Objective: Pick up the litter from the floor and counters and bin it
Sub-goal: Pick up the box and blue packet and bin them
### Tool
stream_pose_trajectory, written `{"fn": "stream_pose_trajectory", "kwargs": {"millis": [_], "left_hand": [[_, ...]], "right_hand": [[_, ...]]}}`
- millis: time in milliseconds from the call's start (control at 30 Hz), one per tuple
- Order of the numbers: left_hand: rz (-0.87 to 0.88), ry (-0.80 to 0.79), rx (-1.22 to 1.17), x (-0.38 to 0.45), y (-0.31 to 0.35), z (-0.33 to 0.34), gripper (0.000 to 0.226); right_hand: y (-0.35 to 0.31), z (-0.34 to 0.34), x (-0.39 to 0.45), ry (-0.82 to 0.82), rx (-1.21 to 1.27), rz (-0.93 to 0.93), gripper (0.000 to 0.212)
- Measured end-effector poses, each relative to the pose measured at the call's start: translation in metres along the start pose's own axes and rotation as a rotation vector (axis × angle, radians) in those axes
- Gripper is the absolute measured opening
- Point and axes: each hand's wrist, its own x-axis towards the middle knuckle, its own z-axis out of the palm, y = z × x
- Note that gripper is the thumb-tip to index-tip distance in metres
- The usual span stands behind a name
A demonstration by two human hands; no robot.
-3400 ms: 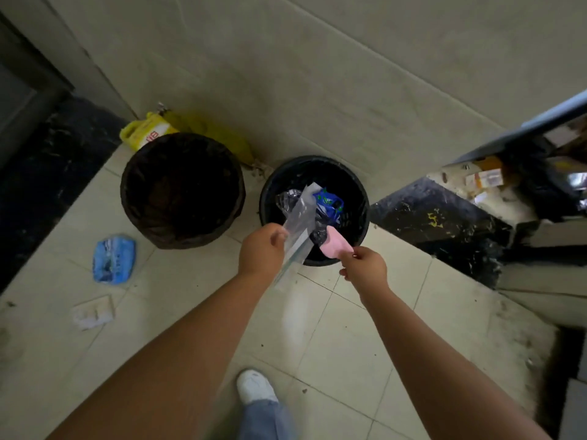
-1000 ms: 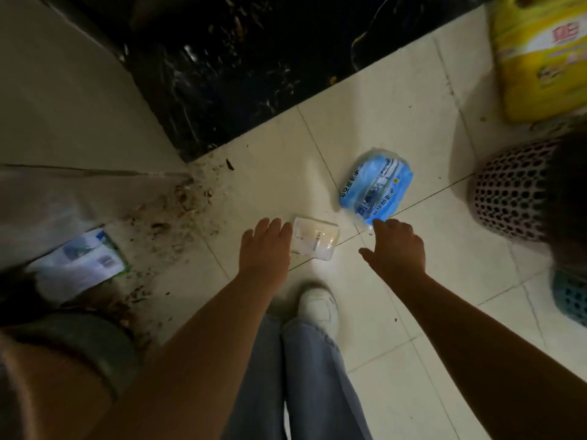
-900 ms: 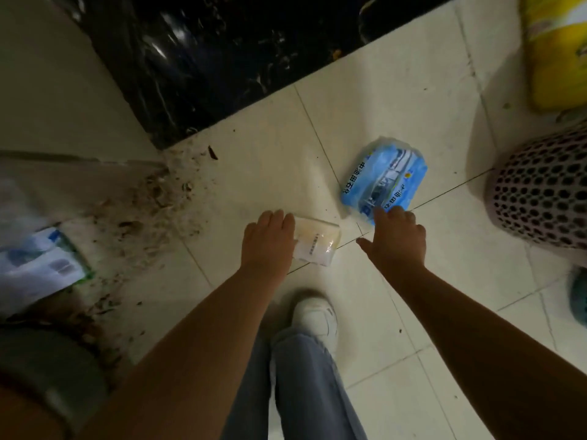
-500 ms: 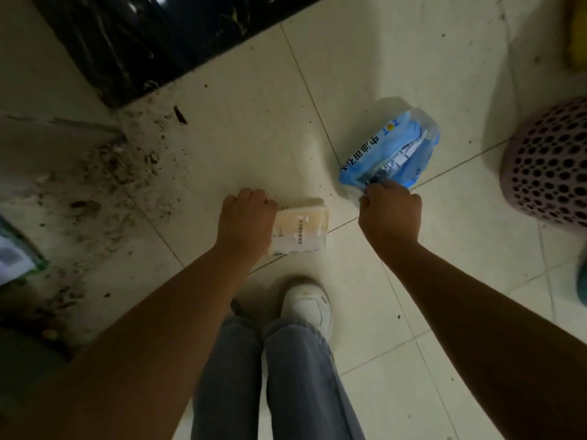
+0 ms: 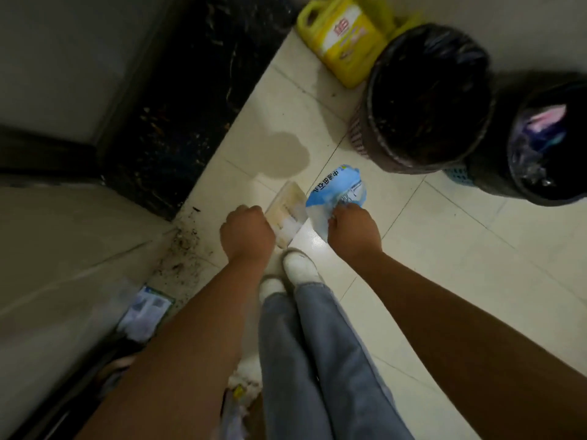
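Blue plastic wrapper (image 5: 338,192) and cream packet (image 5: 287,214) have left the tiled floor (image 5: 444,249), right hand (image 5: 354,230) and left hand (image 5: 247,233) each in closed grip; bins (image 5: 425,96) wait nearby

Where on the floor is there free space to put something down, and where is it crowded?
Bare tiles lie right of the right hand, below the two bins. A smaller patch lies between the yellow jug and the blue packet. It is crowded at the debris near the black sill, beside the left hand.
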Motion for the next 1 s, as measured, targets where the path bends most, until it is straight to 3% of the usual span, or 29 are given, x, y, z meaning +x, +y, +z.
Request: {"fn": "stream_pose_trajectory", "kwargs": {"millis": [267, 433, 600, 733, 800, 1000], "left_hand": [[0.272, 0.154, 0.1, -0.078, 0.129, -0.102, 0.024], [0.476, 0.126, 0.225, -0.107, 0.227, -0.125, 0.024], [0.588, 0.159, 0.319, -0.109, 0.352, -0.14, 0.025], [0.58, 0.143, 0.367, -0.108, 0.446, -0.112, 0.034], [0.549, 0.1, 0.404, -0.105, 0.486, -0.092, 0.028], [0.334, -0.029, 0.403, -0.092, 0.559, -0.033, 0.024]], "right_hand": [[0.071, -0.112, -0.088, 0.239, 0.322, 0.084, 0.026], [0.175, -0.177, -0.135, 0.489, 0.614, 0.203, 0.02], [0.299, -0.204, -0.143, 0.52, 0.665, 0.376, 0.021], [0.379, -0.207, -0.121, 0.512, 0.723, 0.422, 0.021], [0.413, -0.207, -0.108, 0.482, 0.746, 0.432, 0.019], [0.479, -0.22, -0.059, 0.383, 0.733, 0.415, 0.024]]}}
